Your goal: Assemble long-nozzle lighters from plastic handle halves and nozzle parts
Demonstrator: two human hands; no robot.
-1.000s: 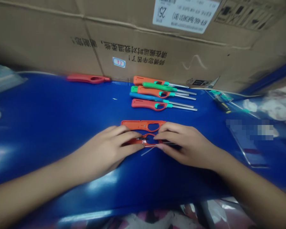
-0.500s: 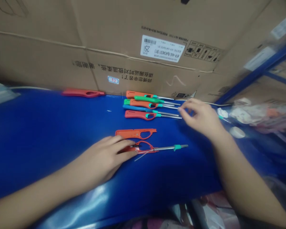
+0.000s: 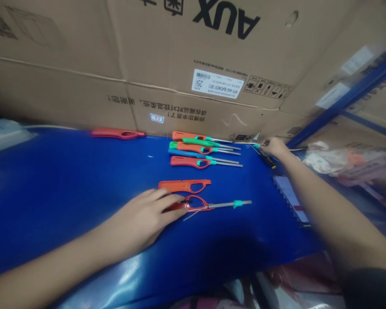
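My left hand (image 3: pixel 151 210) is closed around the handle of an opened orange-red gas lighter (image 3: pixel 194 202), with its long metal tube (image 3: pixel 223 205) pointing right. A teal collar (image 3: pixel 237 203) sits near the tube's tip, and a thin clear tube (image 3: pixel 193 214) sticks out below the handle. Just above lies the other orange half-shell (image 3: pixel 183 186). My right hand (image 3: pixel 275 148) is at the back right, fingers pinched together beside a small teal piece (image 3: pixel 256 146); whether they grip it is unclear. A tool with a black and yellow handle (image 3: pixel 270 162) lies under that hand.
Several assembled lighters (image 3: pixel 193 161) lie stacked in a row at the back, with a red lighter shell (image 3: pixel 117 133) to their left. A large cardboard box (image 3: pixel 167 56) walls off the far side. A phone-like flat object (image 3: pixel 289 195) and plastic bags (image 3: pixel 328 159) are on the right.
My right hand has moved right and back, away from the lighter tubes, to the small teal piece by the box. The left hand keeps its hold on the opened lighter.
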